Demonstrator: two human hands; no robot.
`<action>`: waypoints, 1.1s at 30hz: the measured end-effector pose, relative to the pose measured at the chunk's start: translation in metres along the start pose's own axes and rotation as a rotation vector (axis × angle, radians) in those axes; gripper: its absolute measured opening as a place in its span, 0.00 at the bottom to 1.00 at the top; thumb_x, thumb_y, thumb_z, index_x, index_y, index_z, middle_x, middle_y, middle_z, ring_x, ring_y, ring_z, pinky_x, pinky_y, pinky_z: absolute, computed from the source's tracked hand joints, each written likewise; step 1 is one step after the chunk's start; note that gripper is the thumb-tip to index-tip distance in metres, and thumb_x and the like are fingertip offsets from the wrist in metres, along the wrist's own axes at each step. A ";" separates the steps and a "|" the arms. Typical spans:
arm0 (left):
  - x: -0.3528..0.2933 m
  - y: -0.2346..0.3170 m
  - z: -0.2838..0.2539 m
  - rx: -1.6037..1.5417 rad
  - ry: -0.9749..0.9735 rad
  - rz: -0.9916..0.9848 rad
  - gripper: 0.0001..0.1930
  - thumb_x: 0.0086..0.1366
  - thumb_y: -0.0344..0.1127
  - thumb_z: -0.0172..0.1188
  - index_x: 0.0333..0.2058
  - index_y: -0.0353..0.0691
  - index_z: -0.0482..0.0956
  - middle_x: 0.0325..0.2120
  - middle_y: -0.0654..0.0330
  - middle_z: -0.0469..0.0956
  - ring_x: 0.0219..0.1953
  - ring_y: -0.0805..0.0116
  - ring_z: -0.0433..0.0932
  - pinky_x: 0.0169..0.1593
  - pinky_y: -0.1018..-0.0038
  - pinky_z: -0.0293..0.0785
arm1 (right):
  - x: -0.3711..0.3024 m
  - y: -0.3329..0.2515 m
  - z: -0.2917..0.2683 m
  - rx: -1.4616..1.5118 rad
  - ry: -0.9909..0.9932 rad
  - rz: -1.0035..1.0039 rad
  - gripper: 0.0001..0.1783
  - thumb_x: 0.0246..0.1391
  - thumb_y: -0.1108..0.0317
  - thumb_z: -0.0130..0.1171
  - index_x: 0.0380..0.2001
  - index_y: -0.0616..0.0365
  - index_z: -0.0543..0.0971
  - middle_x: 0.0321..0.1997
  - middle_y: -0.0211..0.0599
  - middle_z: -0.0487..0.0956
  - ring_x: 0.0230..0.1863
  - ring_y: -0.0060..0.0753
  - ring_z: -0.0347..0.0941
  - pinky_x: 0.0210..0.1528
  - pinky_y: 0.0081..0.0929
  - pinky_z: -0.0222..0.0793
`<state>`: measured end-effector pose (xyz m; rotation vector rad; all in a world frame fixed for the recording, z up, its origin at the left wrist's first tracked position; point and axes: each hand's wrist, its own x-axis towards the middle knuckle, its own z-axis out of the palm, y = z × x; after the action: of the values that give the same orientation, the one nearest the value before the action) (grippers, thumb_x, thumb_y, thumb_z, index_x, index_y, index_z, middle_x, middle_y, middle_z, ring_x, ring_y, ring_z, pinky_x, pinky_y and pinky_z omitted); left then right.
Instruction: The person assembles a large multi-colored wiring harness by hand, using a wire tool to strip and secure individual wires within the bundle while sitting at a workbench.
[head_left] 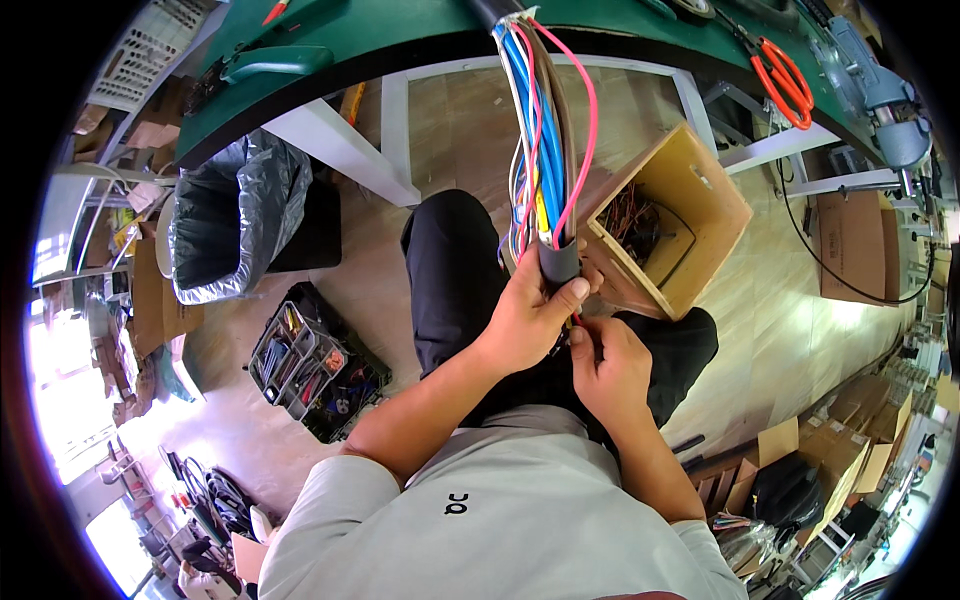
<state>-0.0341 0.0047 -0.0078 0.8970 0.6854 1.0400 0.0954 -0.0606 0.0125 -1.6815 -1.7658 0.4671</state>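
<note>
A thick bundle of wires point(552, 165), blue, brown, white and pink, runs down toward me from a black cable jacket point(497, 10) at the bench edge. A pink wire point(588, 120) bows out from it on the right. The bundle passes into a short dark grey sleeve point(558, 262), which my left hand point(522, 315) grips with its thumb across the front. Just below, my right hand point(612, 365) is closed in a pinch at thin red and yellow wires coming out beneath the sleeve. Its fingertips partly hide what they hold.
Above is a green bench top point(400, 25) with red-handled scissors point(782, 85) and a blue-grey vise point(890, 105). A wooden box point(715, 205) with wire scraps stands by my right knee. On the left are a lined bin point(240, 215) and a tool tray point(310, 360).
</note>
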 end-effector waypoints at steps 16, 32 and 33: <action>0.001 -0.005 -0.003 0.086 0.085 0.011 0.13 0.68 0.28 0.55 0.49 0.35 0.65 0.41 0.61 0.74 0.45 0.73 0.71 0.51 0.72 0.70 | 0.123 -0.053 -0.021 0.433 0.042 -0.032 0.08 0.57 0.68 0.62 0.34 0.63 0.82 0.27 0.39 0.81 0.26 0.28 0.76 0.30 0.22 0.71; 0.000 -0.005 -0.007 0.100 -0.005 0.014 0.20 0.70 0.34 0.56 0.55 0.36 0.62 0.41 0.60 0.74 0.44 0.71 0.73 0.53 0.70 0.69 | 0.146 -0.052 -0.024 0.678 0.064 -0.042 0.11 0.59 0.65 0.62 0.37 0.64 0.82 0.25 0.32 0.80 0.24 0.18 0.72 0.29 0.19 0.69; 0.000 -0.003 -0.006 0.049 0.002 -0.001 0.20 0.70 0.36 0.56 0.55 0.35 0.62 0.41 0.60 0.74 0.44 0.71 0.73 0.53 0.70 0.69 | 0.146 -0.052 -0.025 0.664 0.066 -0.040 0.11 0.58 0.65 0.62 0.36 0.63 0.82 0.24 0.33 0.80 0.24 0.19 0.72 0.28 0.19 0.69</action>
<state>-0.0379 0.0058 -0.0132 0.9379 0.7160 1.0267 0.0778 0.0720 0.0952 -1.1706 -1.3784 0.8573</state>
